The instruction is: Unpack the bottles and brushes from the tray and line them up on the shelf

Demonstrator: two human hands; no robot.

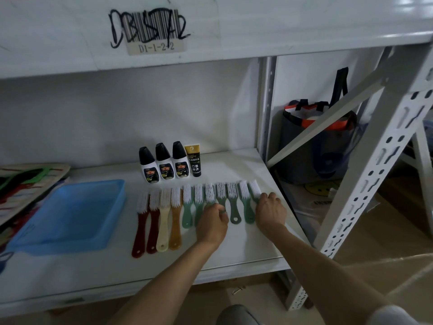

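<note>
Three white bottles with black caps [165,164] and a black-and-gold tube [194,160] stand in a row at the back of the white shelf [241,245]. In front lies a row of brushes with white bristles: two dark red [144,227], one cream [164,227], one amber [176,225], several green [234,207]. My left hand [212,222] rests curled on green brush handles in the middle of the row. My right hand [270,211] covers the handle of the rightmost green brush [255,187]. The blue tray [93,240] sits empty to the left.
Flat patterned items [25,184] lie at the shelf's far left. A white perforated upright [375,184] and diagonal brace stand right of the shelf. Behind them a grey bag with orange trim [314,146] rests on cardboard. An upper shelf [210,31] overhangs.
</note>
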